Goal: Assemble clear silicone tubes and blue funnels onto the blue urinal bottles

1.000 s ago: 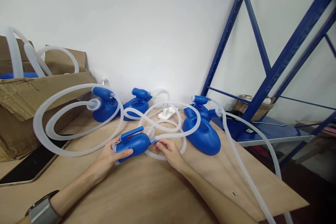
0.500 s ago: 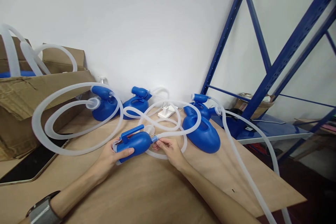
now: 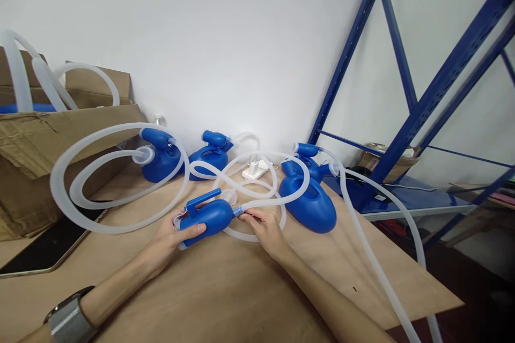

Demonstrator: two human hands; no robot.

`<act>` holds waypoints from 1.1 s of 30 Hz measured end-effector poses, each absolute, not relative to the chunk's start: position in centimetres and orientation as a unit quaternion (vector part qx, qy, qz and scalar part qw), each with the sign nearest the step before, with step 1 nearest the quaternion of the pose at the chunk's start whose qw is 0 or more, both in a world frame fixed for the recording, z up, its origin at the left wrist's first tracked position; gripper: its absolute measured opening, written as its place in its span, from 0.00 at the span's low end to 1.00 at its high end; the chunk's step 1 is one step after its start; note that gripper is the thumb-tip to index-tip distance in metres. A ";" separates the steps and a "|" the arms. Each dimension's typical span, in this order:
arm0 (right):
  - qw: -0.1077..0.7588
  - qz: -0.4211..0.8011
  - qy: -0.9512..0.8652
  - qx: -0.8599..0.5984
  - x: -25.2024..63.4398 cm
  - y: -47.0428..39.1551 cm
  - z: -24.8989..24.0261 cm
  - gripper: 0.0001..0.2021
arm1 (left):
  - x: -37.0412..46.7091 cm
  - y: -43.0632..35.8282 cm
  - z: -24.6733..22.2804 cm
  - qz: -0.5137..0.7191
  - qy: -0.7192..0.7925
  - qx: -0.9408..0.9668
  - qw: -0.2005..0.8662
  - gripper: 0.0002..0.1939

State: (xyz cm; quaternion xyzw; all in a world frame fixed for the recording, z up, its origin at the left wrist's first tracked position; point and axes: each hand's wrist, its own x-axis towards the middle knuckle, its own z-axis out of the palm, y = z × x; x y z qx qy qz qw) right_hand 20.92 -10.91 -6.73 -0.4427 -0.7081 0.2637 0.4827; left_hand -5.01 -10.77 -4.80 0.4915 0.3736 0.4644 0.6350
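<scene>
My left hand (image 3: 171, 238) is wrapped round a blue urinal head (image 3: 209, 221) with a bar handle, tilted above the table, its narrow outlet to the right. A clear translucent hose (image 3: 277, 201) is joined to that outlet. My right hand (image 3: 263, 228) has thumb and fingers pinched together at the underside of the joint; whatever small thing is between the fingertips is hidden. To the right, a blue urinal bottle (image 3: 309, 206) lies beside the looping hose. A white funnel-like cap (image 3: 229, 196) lies behind the urinal head.
More blue urinal bottles with hoses stand along the wall, at left (image 3: 161, 163), middle (image 3: 209, 161) and right (image 3: 311, 163). A cardboard box (image 3: 72, 134) with hoses and a black tablet (image 3: 48, 249) are at left. A white power strip (image 3: 257, 170) lies behind. Blue shelving (image 3: 402, 134) rises right.
The view has shifted slightly. My right fingertips have moved a little right along the hose joint; my left hand keeps its hold on the urinal head.
</scene>
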 end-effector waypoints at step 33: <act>0.404 0.405 -0.693 -0.439 21.0 -10.8 -6.3 0.15 | -6.1 -10.1 -4.3 0.401 0.412 0.436 0.692 0.35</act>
